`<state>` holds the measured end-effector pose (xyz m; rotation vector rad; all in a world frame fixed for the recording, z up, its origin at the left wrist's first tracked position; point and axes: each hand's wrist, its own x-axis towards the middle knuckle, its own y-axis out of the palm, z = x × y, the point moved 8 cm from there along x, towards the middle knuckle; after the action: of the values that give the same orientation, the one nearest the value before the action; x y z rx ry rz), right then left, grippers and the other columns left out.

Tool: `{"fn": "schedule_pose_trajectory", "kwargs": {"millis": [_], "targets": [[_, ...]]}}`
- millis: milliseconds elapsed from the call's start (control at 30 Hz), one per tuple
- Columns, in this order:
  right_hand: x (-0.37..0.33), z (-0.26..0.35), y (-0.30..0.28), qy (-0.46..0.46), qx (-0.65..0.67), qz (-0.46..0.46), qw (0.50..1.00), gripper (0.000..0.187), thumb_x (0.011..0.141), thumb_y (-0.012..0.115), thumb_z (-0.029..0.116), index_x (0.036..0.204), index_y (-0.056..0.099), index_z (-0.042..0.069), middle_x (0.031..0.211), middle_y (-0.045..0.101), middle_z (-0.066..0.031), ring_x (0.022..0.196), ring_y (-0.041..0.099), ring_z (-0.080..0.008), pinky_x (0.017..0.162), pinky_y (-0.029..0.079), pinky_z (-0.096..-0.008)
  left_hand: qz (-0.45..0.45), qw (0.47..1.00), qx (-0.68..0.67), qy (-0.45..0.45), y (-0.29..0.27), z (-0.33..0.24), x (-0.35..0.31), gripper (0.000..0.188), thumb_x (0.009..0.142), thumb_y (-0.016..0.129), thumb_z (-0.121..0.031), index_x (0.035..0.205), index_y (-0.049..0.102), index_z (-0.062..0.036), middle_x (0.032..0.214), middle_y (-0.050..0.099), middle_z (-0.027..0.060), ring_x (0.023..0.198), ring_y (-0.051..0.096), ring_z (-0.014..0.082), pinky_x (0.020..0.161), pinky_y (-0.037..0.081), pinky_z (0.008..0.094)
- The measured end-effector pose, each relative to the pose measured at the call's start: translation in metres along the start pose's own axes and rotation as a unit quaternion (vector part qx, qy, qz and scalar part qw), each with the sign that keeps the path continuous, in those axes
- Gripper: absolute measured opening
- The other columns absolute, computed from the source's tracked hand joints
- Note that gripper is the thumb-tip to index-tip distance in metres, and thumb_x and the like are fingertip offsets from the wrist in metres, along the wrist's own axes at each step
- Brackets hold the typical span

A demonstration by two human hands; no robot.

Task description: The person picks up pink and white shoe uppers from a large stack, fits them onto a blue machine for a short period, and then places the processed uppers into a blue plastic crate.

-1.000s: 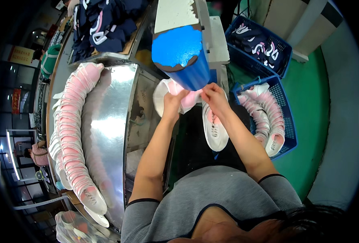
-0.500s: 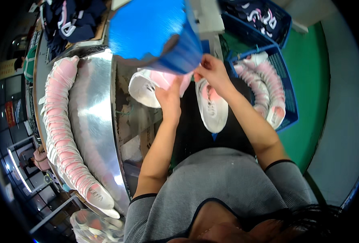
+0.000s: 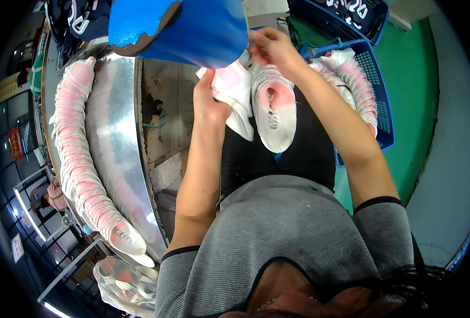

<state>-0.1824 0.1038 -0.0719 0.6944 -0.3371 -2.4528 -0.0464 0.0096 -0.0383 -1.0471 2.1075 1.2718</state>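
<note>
A white and pink shoe upper (image 3: 236,85) is gripped in my left hand (image 3: 209,103), its thumb pointing up along the near side. The upper's far end runs behind a large blue machine head (image 3: 198,37) with chipped paint. My right hand (image 3: 277,52) is up at the machine's right edge with curled fingers; what they hold, if anything, is hidden. Beneath that hand, a second white upper (image 3: 278,124) with a pink lining and lace holes lies over my dark-clothed lap, toe toward me. Its far end reaches up close to the right fingers.
On the left, a long curved stack of nested uppers (image 3: 81,164) lies along a shiny metal table (image 3: 113,122). A blue crate (image 3: 386,116) at right holds more uppers. Another crate (image 3: 380,26) with dark pieces is behind it. A clear plastic bag (image 3: 123,286) sits lower left.
The left-hand upper has turned, its opening no longer facing me, and moved right beside the second upper. My right hand has moved up. The view has shifted, with the machine higher and further left.
</note>
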Motion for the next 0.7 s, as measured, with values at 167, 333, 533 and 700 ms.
{"fn": "schedule_pose_trajectory", "kwargs": {"millis": [167,333,533,700], "targets": [[-0.012,-0.081,-0.065,-0.109,-0.566,0.062,0.815,0.065,0.066,0.075,0.027,0.122,0.052,0.006,0.117,0.058,-0.0186,0.11,0.054,-0.036,0.089,0.047,-0.0395,-0.017,0.999,-0.029,0.013,0.006,0.008,-0.004,0.029,0.095,0.044,-0.019,0.115,0.056,-0.0014,0.115,0.061,0.0116,0.109,0.057,0.0266,0.096,0.044,0.0425],[-0.002,-0.139,-0.064,-0.163,-0.67,-0.015,0.724,0.057,0.066,0.072,0.02,0.118,0.051,0.013,0.113,0.051,-0.0115,0.107,0.05,-0.0367,0.084,0.048,-0.045,-0.004,0.996,0.059,0.068,-0.026,-0.013,0.007,0.028,0.093,0.049,-0.018,0.114,0.056,0.0006,0.115,0.061,0.0135,0.107,0.057,0.0279,0.096,0.044,0.0435],[-0.04,-0.135,-0.042,-0.258,-0.632,-0.015,0.731,0.044,0.069,0.066,0.006,0.112,0.058,0.009,0.103,0.057,-0.0135,0.098,0.053,-0.036,0.083,0.044,-0.0443,-0.074,0.987,0.008,0.143,-0.123,-0.073,-0.136,0.04,0.086,0.061,-0.012,0.122,0.05,0.0008,0.12,0.057,0.0157,0.109,0.056,0.029,0.097,0.043,0.0455],[-0.047,-0.122,-0.036,-0.106,-0.279,0.176,0.938,0.06,0.065,0.056,-0.001,0.124,0.055,0.006,0.119,0.06,-0.0153,0.116,0.054,-0.0293,0.096,0.044,-0.0345,-0.164,0.906,0.187,0.343,-0.134,-0.103,-0.311,0.052,0.078,0.068,-0.008,0.124,0.046,0.0007,0.117,0.058,0.0119,0.102,0.058,0.0214,0.089,0.047,0.0338]]}}
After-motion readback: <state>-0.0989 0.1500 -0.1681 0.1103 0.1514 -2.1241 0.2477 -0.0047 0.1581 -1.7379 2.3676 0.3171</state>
